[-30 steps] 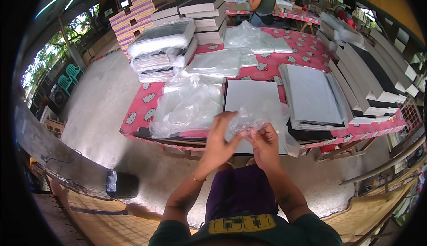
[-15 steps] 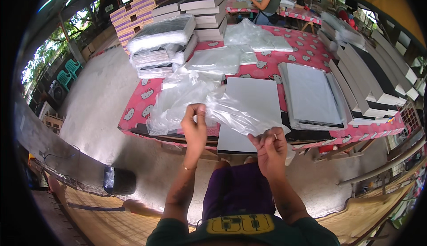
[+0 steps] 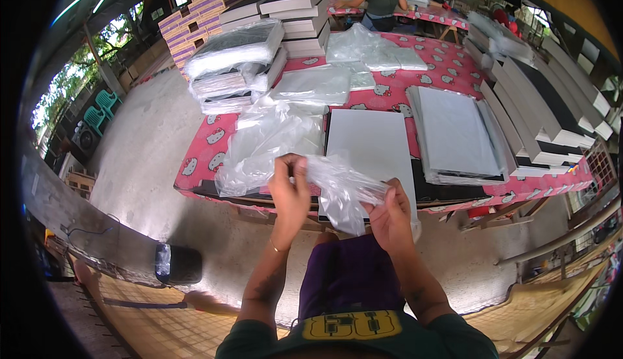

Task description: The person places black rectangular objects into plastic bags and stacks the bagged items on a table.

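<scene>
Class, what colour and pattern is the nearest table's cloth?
The tablecloth is pink with white cartoon cat faces, shown best in the head view.

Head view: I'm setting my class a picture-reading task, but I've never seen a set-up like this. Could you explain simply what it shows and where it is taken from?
There is no machine grip here, just a person's two bare hands. The camera is worn on that person's head and looks down, so its left is their left. Its wide fisheye lens bends straight edges near the rim.

The left hand and right hand hold crumpled clear plastic between them, pinched in the fingers.

Beyond it, a white sheet lies on a table with a pink patterned cloth. To its left is a loose heap of plastic; to its right, a plastic-covered stack. Thick dark-topped blocks stand at the far right.
</scene>
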